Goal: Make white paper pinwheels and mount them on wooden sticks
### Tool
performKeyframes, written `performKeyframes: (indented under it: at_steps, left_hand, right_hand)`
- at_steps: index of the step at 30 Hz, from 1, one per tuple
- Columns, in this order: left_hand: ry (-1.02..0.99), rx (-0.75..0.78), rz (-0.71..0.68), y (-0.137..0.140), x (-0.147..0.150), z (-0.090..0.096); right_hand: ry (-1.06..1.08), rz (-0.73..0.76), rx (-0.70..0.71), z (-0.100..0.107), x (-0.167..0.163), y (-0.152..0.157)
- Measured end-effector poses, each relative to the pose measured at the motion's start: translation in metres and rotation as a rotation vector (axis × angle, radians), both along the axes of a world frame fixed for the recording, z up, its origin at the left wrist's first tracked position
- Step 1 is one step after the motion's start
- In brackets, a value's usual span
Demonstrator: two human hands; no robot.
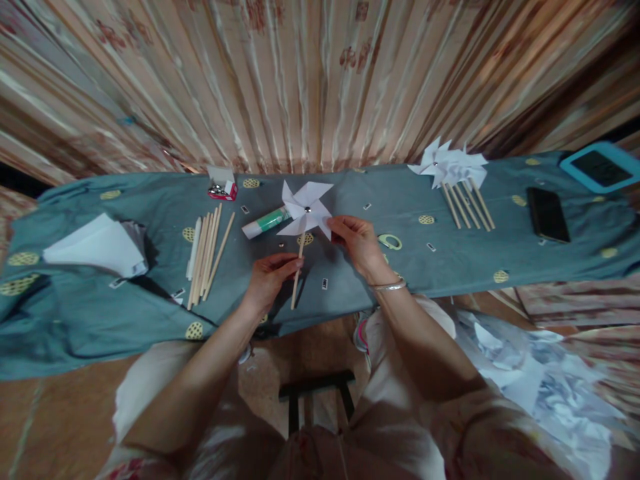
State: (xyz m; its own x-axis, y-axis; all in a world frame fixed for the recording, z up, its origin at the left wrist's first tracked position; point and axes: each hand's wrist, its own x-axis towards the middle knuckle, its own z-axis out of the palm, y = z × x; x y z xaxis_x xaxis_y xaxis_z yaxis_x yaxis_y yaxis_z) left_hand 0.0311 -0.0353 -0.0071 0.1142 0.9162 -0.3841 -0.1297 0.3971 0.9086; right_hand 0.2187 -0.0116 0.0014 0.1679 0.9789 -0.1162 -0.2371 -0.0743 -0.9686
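Note:
A white paper pinwheel with a metal pin at its centre stands out over the middle of the table. My left hand is closed round its wooden stick, pinching it between thumb and fingers. At the pinwheel's lower right blade, my right hand pinches the paper edge with thumb and fingertips. Partly behind the pinwheel lies a glue stick with a green label. A small metal pin rests on the cloth just above my left hand.
Wooden sticks, folded white paper and an open red pin box lie to the left. Several pinwheels, a phone and a blue-framed device lie right. A bag of paper scraps sits below the table's right side.

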Motion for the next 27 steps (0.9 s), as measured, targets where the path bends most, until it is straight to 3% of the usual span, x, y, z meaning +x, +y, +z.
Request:
performKeyframes:
  at_steps: [27]
  left_hand:
    - [-0.016, 0.003, 0.012, 0.000, 0.001, 0.000]
  right_hand:
    - [0.071, 0.129, -0.087, 0.003, -0.012, -0.011]
